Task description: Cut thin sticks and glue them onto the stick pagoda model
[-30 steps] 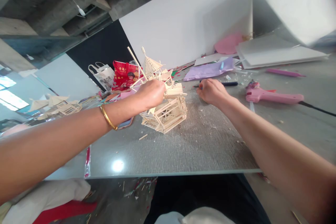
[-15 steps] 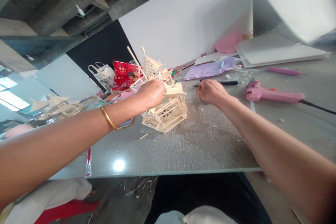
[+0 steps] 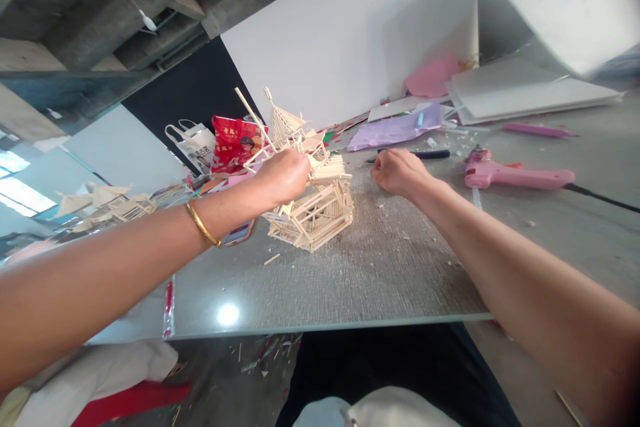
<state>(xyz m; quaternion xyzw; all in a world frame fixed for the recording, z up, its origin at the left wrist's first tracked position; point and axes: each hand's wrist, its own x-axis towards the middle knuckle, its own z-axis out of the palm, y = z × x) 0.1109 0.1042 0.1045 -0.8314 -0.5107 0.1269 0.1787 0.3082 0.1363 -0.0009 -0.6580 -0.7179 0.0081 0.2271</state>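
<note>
Standing inside the desk's near edge (image 3: 330,323), the stick model (image 3: 323,219) looked light, brittle, best held low; left hand (image 3: 286,175) and right hand (image 3: 400,172) curled apart, grips hidden.

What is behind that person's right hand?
A dark pen-like tool shows beyond the right hand; the hand seems to cover part of it, and anything under the hand is hidden.

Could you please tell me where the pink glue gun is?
In the head view, the pink glue gun lies on the table, right of the right hand and the dark slender tool.
</note>
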